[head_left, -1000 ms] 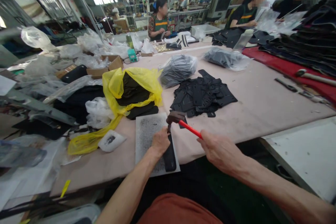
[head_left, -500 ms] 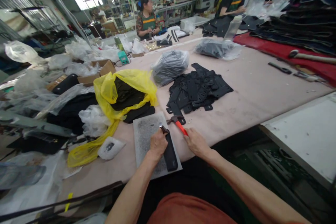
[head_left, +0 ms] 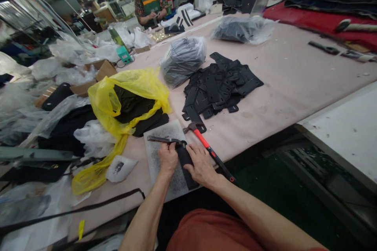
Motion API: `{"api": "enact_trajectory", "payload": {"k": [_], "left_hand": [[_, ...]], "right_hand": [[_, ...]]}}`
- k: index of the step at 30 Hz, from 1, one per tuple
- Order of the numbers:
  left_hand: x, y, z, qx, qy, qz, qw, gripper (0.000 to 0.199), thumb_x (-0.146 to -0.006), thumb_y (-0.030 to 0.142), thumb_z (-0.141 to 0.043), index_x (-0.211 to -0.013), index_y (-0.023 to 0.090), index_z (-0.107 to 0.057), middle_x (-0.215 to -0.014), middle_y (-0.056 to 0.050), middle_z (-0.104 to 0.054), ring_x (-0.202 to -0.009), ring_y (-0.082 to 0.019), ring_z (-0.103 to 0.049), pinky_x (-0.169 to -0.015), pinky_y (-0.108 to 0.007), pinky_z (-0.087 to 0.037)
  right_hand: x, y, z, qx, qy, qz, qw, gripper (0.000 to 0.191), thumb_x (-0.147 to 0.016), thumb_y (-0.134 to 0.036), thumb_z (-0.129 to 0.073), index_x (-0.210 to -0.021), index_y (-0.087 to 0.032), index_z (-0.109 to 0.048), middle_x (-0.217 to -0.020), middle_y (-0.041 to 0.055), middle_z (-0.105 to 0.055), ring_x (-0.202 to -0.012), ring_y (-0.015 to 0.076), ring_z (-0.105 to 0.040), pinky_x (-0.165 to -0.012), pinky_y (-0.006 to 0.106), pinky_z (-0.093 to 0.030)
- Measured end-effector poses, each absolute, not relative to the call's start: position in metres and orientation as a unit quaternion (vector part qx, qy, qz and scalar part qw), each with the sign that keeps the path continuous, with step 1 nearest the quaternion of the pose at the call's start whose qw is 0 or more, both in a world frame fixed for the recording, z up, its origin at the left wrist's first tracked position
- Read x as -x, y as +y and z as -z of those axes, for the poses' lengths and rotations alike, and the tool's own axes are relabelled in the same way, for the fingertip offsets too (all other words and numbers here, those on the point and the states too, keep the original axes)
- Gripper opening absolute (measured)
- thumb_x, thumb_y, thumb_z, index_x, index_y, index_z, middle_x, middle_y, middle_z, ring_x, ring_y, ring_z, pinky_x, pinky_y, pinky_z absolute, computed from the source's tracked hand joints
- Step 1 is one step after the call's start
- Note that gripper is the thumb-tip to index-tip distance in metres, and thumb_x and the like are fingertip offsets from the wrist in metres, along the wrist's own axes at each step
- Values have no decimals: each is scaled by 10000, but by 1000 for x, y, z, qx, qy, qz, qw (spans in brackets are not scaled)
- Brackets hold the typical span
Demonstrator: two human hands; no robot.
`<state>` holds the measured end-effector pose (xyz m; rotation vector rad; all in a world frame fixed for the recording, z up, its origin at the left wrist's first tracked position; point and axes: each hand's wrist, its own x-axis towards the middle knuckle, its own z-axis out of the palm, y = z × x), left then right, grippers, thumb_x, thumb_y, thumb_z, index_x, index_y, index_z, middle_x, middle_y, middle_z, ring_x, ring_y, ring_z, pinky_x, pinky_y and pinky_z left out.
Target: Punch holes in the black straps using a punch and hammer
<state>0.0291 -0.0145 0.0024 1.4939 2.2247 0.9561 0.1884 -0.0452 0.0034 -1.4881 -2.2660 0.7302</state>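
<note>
The head camera looks forward and down across the table (head_left: 282, 82) from its near edge.

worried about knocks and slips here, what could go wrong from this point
The hammer lies with its handle end poking past the edge of the table, close to the right forearm, so a bump might tip it off.

The metal tool in the left hand is close to the fingers of the right hand; a slip could pinch or nick them.
</note>
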Motion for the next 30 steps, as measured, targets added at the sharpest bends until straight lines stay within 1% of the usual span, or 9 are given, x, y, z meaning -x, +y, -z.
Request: {"api": "enact_trajectory", "payload": {"k": [5,7,10,14,17,19,23,26,30], "left_hand": [[-25,-21,-2,-557,724,-363,186,223,-878,257,-500,-923,170,-700,-960,-82,-737,-947,-222,-677,-874,-334,-523],[-26,-26,0,-568,707,-369,206,223,-889,245,-489,-932,183,-698,-972,-65,-738,-960,-201,-676,-899,-320,-521],[-26,-29,5,-576,690,-386,207,213,-888,223,-491,-960,178,-687,-996,-61,-734,-978,-186,-672,-926,-315,-520],[-25,-30,11,-580,688,-383,208,210,-896,209,-483,-972,178,-677,-1024,-63,-727,-1017,-181,-664,-953,-317,-516],[-25,-30,12,-585,687,-378,208,220,-898,198,-466,-975,178,-672,-1041,-72,-722,-1038,-180,-657,-965,-310,-510],[-26,-31,13,-587,683,-384,205,225,-895,193,-462,-971,173,-674,-1035,-78,-722,-1031,-180,-659,-962,-305,-508],[-25,-32,14,-577,670,-414,213,209,-881,191,-485,-960,171,-678,-1020,-75,-726,-1010,-185,-664,-949,-314,-512],[-23,-33,11,-553,663,-450,225,189,-877,218,-510,-935,176,-684,-965,-65,-731,-941,-191,-678,-884,-315,-534],[-18,-33,7,-520,677,-474,215,209,-887,280,-514,-907,177,-695,-897,-67,-732,-857,-199,-684,-799,-306,-541]], "right_hand": [[-188,-40,-10,534,-779,-272,186,619,-778,-351,-669,-1323,-160,-446,-1332,157,-513,-1220,321,-438,-1026,485,-326],[-187,-39,-11,547,-769,-275,186,593,-770,-348,-673,-1289,-159,-456,-1266,152,-545,-1185,322,-453,-994,477,-350],[-185,-39,-11,562,-759,-276,180,581,-759,-344,-680,-1270,-168,-464,-1190,139,-568,-1137,319,-474,-940,455,-383],[-186,-35,-11,564,-756,-278,180,536,-760,-327,-678,-1242,-192,-488,-1150,112,-574,-1103,296,-499,-915,421,-400],[-187,-25,-13,568,-754,-277,178,442,-793,-297,-646,-1206,-215,-514,-1145,93,-581,-1095,270,-519,-923,402,-400],[-185,-19,-16,570,-754,-281,168,402,-812,-285,-625,-1192,-204,-520,-1133,93,-595,-1074,255,-542,-909,384,-408],[-179,-17,-21,576,-761,-275,118,435,-813,-336,-633,-1187,-147,-515,-1071,117,-627,-1019,262,-584,-857,360,-423],[-175,-22,-24,603,-749,-261,85,412,-796,-381,-650,-1112,-138,-542,-1006,121,-642,-1005,276,-601,-843,350,-419],[-174,-27,-27,630,-722,-278,68,305,-796,-319,-626,-1045,-159,-550,-942,99,-667,-949,250,-630,-790,319,-407]]}}
